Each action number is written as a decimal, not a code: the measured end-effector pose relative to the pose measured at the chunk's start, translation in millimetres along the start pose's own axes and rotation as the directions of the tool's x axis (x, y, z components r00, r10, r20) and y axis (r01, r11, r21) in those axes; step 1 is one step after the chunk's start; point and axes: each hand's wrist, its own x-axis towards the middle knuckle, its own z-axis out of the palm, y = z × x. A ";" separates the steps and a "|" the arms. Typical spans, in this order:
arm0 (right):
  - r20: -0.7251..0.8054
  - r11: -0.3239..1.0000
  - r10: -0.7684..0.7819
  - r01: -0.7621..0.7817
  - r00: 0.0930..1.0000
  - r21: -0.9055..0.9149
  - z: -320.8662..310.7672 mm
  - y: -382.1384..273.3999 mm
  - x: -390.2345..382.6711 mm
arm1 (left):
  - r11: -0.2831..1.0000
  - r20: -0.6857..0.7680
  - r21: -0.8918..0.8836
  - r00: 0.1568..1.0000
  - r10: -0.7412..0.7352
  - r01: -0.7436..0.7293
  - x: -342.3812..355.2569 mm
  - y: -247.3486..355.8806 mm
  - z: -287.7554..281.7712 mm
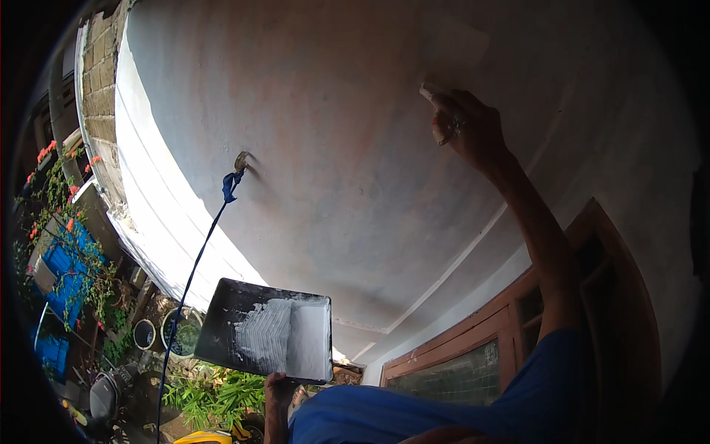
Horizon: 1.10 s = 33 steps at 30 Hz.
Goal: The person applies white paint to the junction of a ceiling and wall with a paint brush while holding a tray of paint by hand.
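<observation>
pale, patchy wall [333, 155] spreads across most of the head view, with sunlit white ground or wall edge curving along its far side, flowering plants [74, 222] towards 9 o'clock and a brown wooden door frame [510, 314] towards 5.

near 10 o'clock a hook [241, 160] juts from the wall; a dark blue cord [194, 266] is knotted to it and runs down to the lower rim in a nearly straight line, which suggests that it is under some pull.

at 7 o'clock the left grip [278, 388] is closed on the near edge of a black paint tray [222, 314], around the middle of that side, likely to balance it. the tray is tipped open towards the viewer; white paint [309, 344] lies in the end nearer the wall, and streaks on the ribbed part hint at a place for wiping off excess.

at 2 o'clock the right grip [473, 127] is narrow, fingers curled around a pale tool [429, 90], possibly a brush, though shadow hides its kind. the arm reaches high, seemingly to bring the tool to the wall; whether they touch, i cannot tell.
</observation>
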 end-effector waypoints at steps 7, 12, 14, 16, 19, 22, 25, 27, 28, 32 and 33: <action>-0.043 0.986 0.164 -0.163 0.986 0.015 -56.5 86.3 72.7 | 0.999 -0.053 0.033 0.999 -0.009 0.010 -1.3 0.9 12.3; -0.326 0.949 -0.241 0.151 0.914 -0.278 -116.2 67.9 129.7 | 1.000 -0.041 -0.003 0.999 -0.021 0.021 0.4 4.2 -6.3; -0.273 0.870 -0.422 0.301 0.865 -0.391 -113.1 70.7 133.3 | 0.999 -0.037 -0.014 0.999 -0.029 0.028 4.4 1.8 -5.0; -0.183 0.913 -0.187 0.102 0.965 -0.396 -89.6 78.4 104.3 | 0.999 -0.029 0.042 0.999 -0.031 0.033 6.7 2.0 -4.4; -0.051 0.998 -0.004 0.001 0.999 -0.066 -53.4 35.5 58.5 | 0.998 -0.051 0.052 0.998 -0.034 0.037 -3.2 9.5 15.7; 0.080 0.977 -0.144 0.155 0.986 -0.149 -39.2 11.1 14.1 | 0.998 -0.071 -0.004 0.996 -0.062 0.062 1.6 5.9 29.5; 0.305 0.997 -0.043 0.020 0.951 0.078 -50.2 -9.9 31.2 | 0.998 -0.085 -0.008 0.995 -0.059 0.059 8.2 12.0 -13.7; 0.230 0.986 0.035 -0.071 0.973 0.148 -52.2 15.4 56.2 | 0.997 -0.067 0.014 0.994 -0.081 0.082 7.2 18.2 -19.3; 0.158 0.999 0.014 -0.022 0.987 0.045 -64.4 31.9 72.8 | 0.991 -0.047 0.084 0.994 -0.103 0.107 1.9 17.2 0.4; -0.190 0.889 -0.187 0.085 0.964 -0.449 -126.3 93.8 157.1 | 0.989 -0.038 0.082 0.992 -0.122 0.125 2.0 16.6 -0.8; -0.195 0.889 -0.196 0.090 0.961 -0.449 -139.2 87.9 172.4 | 0.992 -0.053 0.022 0.991 -0.125 0.127 2.9 15.2 -5.3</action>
